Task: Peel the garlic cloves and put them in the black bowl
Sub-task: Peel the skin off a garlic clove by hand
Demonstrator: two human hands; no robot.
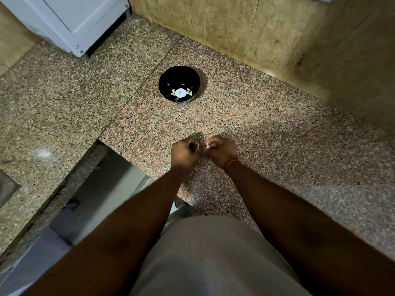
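Papery white shows between the two fists: a garlic clove (207,147) is pinched in the curled fingers of the right hand (221,151), its pale skin poking out toward the other hand. The left hand (185,151) sits just beside it, fingers curled tight as well, with a sliver of something pale at its fingertips; whether that is loose skin or a second clove is too small to tell. Both hands hover low over the granite counter (277,146), on the near side of the black bowl (179,83) and well apart from it.

The bowl stands upright farther back on the counter, toward the tiled wall (256,28). A white flower pattern marks its inside, so I cannot say whether any peeled cloves lie in it. A red thread (233,162) circles the right wrist. Left of the bowl and farther back stands a white appliance (74,22).

The step in hand looks like peeling: the hands are pulling the skin off one clove. Next, the bared clove would need carrying forward to the bowl and dropping inside, which calls for a clean pinch on the slippery flesh and a release over the rim, with the skin kept out.
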